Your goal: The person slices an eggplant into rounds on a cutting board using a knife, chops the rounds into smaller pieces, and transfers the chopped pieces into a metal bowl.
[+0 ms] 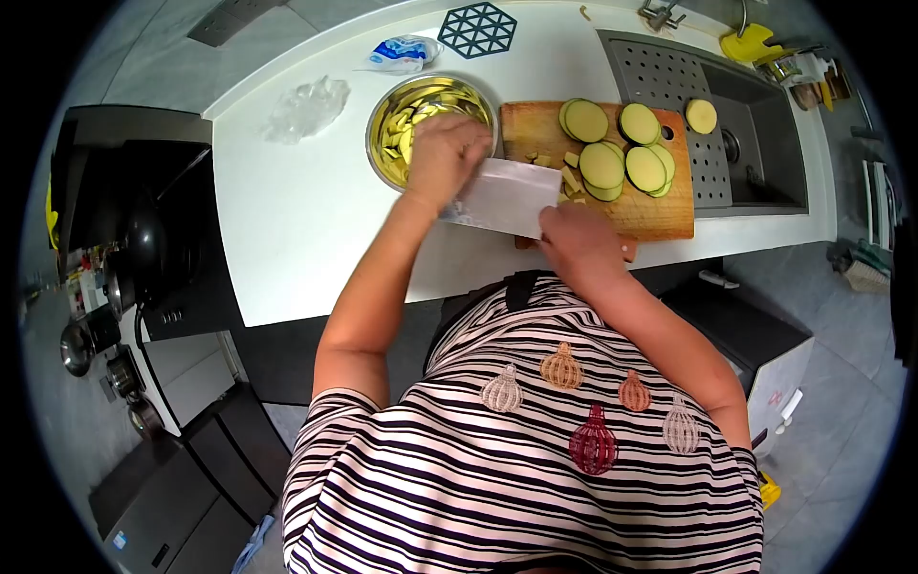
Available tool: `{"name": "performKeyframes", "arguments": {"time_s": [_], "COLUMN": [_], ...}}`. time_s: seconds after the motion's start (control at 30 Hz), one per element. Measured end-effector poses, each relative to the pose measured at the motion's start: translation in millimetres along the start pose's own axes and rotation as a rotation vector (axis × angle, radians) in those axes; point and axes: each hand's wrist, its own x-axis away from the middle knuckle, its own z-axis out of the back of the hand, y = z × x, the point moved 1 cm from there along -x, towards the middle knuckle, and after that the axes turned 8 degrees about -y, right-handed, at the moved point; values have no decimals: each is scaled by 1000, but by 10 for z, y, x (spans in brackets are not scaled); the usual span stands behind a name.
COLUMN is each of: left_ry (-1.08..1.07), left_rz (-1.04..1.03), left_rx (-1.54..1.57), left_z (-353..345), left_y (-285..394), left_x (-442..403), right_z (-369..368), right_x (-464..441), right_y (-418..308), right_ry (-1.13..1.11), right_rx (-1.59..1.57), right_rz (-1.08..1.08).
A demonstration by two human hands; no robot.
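Note:
My right hand point(581, 244) grips a cleaver, its wide blade point(507, 196) held flat between the steel bowl point(375, 158) and the wooden cutting board point(681, 215). Over the bowl's near right side is my left hand point(445, 161), beside the blade's upper left corner. Its fingers are bent and partly hidden, so their grip cannot be made out. Cut pale pieces with green skin point(392, 142) lie in the bowl. On the board, round green-skinned slices point(602, 165) sit in overlapping groups. Small cut pieces point(571, 179) are next to the blade.
A sink point(765, 143) with a perforated drain tray point(660, 72) is at the right, and one round slice point(701, 116) lies on the tray. Behind the bowl are a blue-white packet point(402, 54) and a dark hexagonal trivet point(477, 30). Crumpled clear plastic point(308, 110) lies at left.

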Motion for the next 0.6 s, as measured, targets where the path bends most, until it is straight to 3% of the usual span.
{"name": "performKeyframes", "arguments": {"time_s": [0.07, 0.13, 0.2, 0.27, 0.3, 0.37, 0.4, 0.47, 0.6], "left_ry": [-3, 103, 190, 292, 224, 58, -39, -163, -278], "left_rz": [54, 243, 285, 269, 163, -38, -132, -139, -63], "left_rx": [-18, -7, 37, 109, 111, 155, 194, 231, 191], "left_z": [29, 107, 159, 136, 62, -119, -230, -607, -1096], "left_y": [-300, -476, -377, -224, -109, 173, 311, 425, 302], "left_x": [125, 181, 203, 315, 366, 376, 338, 326, 109], "right_z": [185, 270, 266, 52, -212, -188, -214, -386, -692], "right_x": [160, 391, 743, 1177, 1439, 1655, 1753, 1942, 2127], "right_y": [74, 174, 296, 611, 844, 858, 894, 984, 1025], "right_ry": [-34, -62, 77, 48, 141, 107, 117, 84, 65], "right_rx": [-91, -180, -270, -441, -660, -1073, -1075, -1305, -1532], "right_rz": [-57, -117, -397, -564, -586, -794, -801, -923, -968]}}
